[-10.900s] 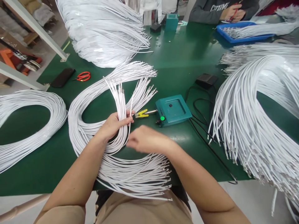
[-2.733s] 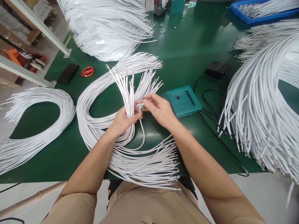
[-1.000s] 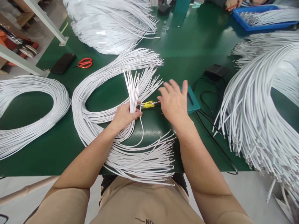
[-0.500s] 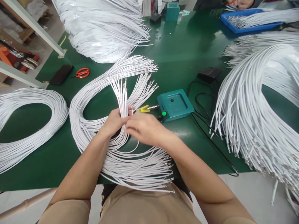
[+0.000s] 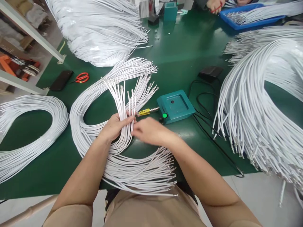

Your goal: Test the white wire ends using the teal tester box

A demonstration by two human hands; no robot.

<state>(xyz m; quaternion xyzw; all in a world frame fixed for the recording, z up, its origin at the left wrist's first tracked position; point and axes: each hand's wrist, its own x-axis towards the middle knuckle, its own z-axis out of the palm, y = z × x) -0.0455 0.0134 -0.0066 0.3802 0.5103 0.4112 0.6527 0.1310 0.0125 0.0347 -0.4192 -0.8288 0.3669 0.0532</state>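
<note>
My left hand [image 5: 115,126] is closed round a bunch of white cables [image 5: 121,107], its thumb across the front. Their metal-tipped ends stick up and fan out above the fist. Right beside that bunch, my right hand [image 5: 150,130] has its fingers curled in and a little blurred; whatever they pinch, if anything, is hidden. Just beyond my fingers, a yellow connector piece [image 5: 144,112] on a metal rod juts from a teal box [image 5: 176,106] with a green button. The bunch's lower part bends into a large coil of white cables [image 5: 79,126] on the table.
A cable coil [image 5: 56,126] lies left, and big cable heaps stand at the back [image 5: 99,37] and right [image 5: 246,91]. Red-handled snips [image 5: 82,77], a dark phone-like object [image 5: 62,80] and a black pedal [image 5: 210,73] with cords lie around. Another person's hand [image 5: 215,4] is near a blue tray [image 5: 255,23].
My right hand has shifted slightly right and down, off the yellow connector piece, which now shows fully. More cable ends stand at the right side of the bunch in my left hand.
</note>
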